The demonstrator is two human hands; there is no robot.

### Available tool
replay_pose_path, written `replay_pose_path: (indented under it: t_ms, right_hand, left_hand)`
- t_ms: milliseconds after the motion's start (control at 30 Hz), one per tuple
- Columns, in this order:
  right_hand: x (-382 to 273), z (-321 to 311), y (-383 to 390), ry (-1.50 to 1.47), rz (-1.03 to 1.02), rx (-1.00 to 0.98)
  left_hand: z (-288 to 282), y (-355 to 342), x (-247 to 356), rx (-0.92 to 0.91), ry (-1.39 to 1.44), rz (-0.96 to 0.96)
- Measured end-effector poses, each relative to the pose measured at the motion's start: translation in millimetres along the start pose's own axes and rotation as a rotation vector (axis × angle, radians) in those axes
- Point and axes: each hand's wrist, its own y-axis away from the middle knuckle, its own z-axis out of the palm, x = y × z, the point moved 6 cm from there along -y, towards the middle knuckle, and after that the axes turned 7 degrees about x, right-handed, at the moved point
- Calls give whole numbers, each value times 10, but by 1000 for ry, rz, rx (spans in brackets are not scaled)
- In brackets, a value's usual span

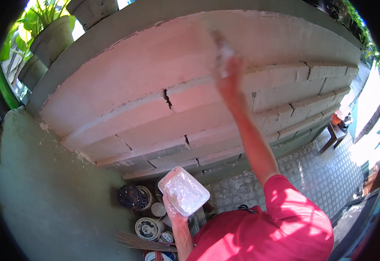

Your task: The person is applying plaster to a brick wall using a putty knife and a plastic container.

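My left hand (171,208) is closed around the edge of a white rectangular plastic tub (186,191). Wet-looking white paint coats its inside. Up at the wall, my right hand (233,71) grips what looks like a paintbrush (221,45), smeared by motion. Its dark end is against or close to the upper smooth band of the block wall (155,48); contact cannot be made out. The wall is pale pinkish white, with dark cracks between blocks and some greyer blocks lower down.
Potted plants (53,39) stand on the wall's grey top ledge (111,32). Paint-stained buckets (147,228) and a bundle of thin sticks (144,242) lie below my left hand. A green-grey side wall (55,187) rises at left. A small bench (333,138) stands on the patterned floor (303,169).
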Motion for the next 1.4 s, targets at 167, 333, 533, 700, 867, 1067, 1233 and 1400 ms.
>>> replay_pose_path:
  t_ms: [167, 333, 533, 700, 867, 1067, 1233, 1400]
  right_hand:
    - [-237, 21, -36, 806, -827, 274]
    - [-469, 1134, 531, 215, -447, -56]
    - [-333, 580, 442, 398, -123, -93]
    - [192, -318, 322, 1183, -659, 227]
    - [-177, 800, 688, 287, -310, -54]
    - [-241, 318, 504, 221, -305, -5]
    - [-196, 94, 361, 852, -585, 205]
    - [-216, 932, 887, 717, -320, -52]
  left_hand:
    - [-138, -7, 121, 5, -12, -3]
    - [-166, 0, 278, 50, -55, 32]
    - [-214, 7, 432, 38, -34, 7]
    - [-200, 9, 476, 39, -68, -21]
    - [-273, -83, 487, 12, -83, -17]
    - [-207, -94, 490, 8, -115, -19]
    - [-248, -75, 488, -13, -64, -37]
    - [-250, -57, 526, -12, -60, -30]
